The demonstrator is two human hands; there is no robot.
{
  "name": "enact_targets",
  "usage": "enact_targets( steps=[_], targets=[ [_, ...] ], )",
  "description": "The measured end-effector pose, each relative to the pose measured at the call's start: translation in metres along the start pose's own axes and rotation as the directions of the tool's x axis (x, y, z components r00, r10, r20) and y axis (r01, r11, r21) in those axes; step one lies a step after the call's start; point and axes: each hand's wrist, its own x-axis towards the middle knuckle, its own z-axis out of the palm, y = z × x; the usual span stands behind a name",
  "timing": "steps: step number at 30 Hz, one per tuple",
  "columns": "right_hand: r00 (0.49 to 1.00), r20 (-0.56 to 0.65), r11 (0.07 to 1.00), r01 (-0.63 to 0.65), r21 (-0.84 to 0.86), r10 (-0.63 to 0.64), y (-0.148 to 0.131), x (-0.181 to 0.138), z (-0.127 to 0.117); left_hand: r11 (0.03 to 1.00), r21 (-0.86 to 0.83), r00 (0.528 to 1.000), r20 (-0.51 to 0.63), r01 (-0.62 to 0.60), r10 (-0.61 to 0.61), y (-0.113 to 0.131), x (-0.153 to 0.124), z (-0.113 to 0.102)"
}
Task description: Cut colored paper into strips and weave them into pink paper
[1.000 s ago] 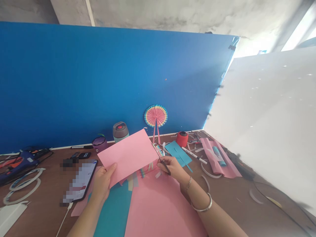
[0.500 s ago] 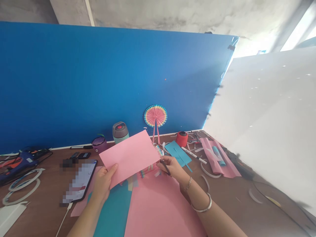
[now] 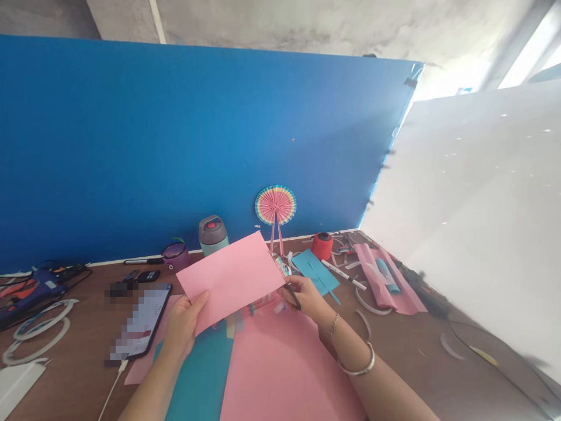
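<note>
A rectangular sheet of pink paper (image 3: 234, 280) is held up at a tilt over the table. My left hand (image 3: 188, 316) pinches its lower left part, thumb on the front. At the sheet's right corner, my right hand (image 3: 302, 297) is closed around scissors (image 3: 293, 297); a dark handle loop shows, while the blades are hidden. Below my hands lie a large pink sheet (image 3: 284, 362) and a teal sheet (image 3: 201, 374). Behind the held paper, a round pleated paper fan (image 3: 276, 204) in pink, yellow and blue leans against the blue partition.
Left are a phone (image 3: 144, 324) on a cable, a glue gun (image 3: 41, 292), a purple cup (image 3: 175, 257) and a grey-lidded bottle (image 3: 213, 234). Right are a red round object (image 3: 322, 246), blue paper (image 3: 313, 269), a white marker (image 3: 344, 275) and crumpled pink paper (image 3: 385, 280).
Almost nothing differs. The whole view has shifted very slightly, while both hands keep their hold on the pink paper and the scissors.
</note>
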Motion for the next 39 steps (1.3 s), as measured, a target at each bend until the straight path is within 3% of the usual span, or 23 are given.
enact_targets(
  steps=[15,39],
  targets=[
    [0.999,-0.016,0.998,-0.037,0.042,0.038,-0.005,-0.0017,0.001,1.0,0.008,0.997,0.078,-0.001,0.0,-0.0046,0.001,-0.0028],
    [1.0,-0.018,0.996,0.003,0.091,-0.001,0.0007,0.0031,0.0002,0.999,0.017,0.996,0.077,0.036,-0.037,-0.0029,0.0008,-0.0001]
  ],
)
